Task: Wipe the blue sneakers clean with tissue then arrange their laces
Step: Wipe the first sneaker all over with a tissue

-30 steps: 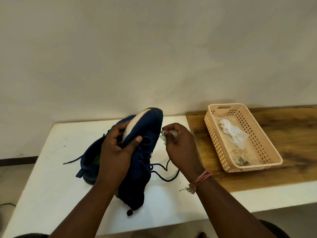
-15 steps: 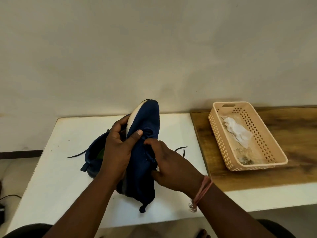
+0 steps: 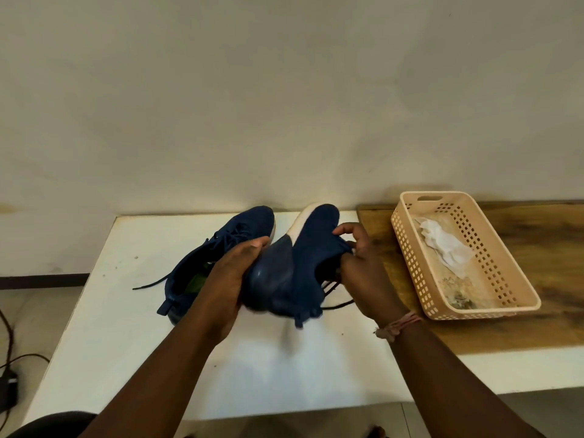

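Observation:
I hold one blue sneaker (image 3: pixel 300 267) tilted on its side above the white table (image 3: pixel 126 343), its pale sole edge facing up and away. My left hand (image 3: pixel 227 279) grips its sole side. My right hand (image 3: pixel 360 263) curls round the laced upper, fingers at the tongue. Its dark laces (image 3: pixel 335 303) hang below. The second blue sneaker (image 3: pixel 221 251) lies on the table behind my left hand, one lace trailing left. White tissue (image 3: pixel 442 245) lies in the beige basket (image 3: pixel 407 248). No tissue shows in my hands.
The beige perforated basket sits on a wooden board (image 3: pixel 537 235) at the right, with some debris at its near end. A wall stands right behind the table. Black cables (image 3: pixel 9 368) lie on the floor at the left.
The held sneaker has swung right and turned on its side, baring the second sneaker. My right hand, which held tissue a second ago, now grips the upper.

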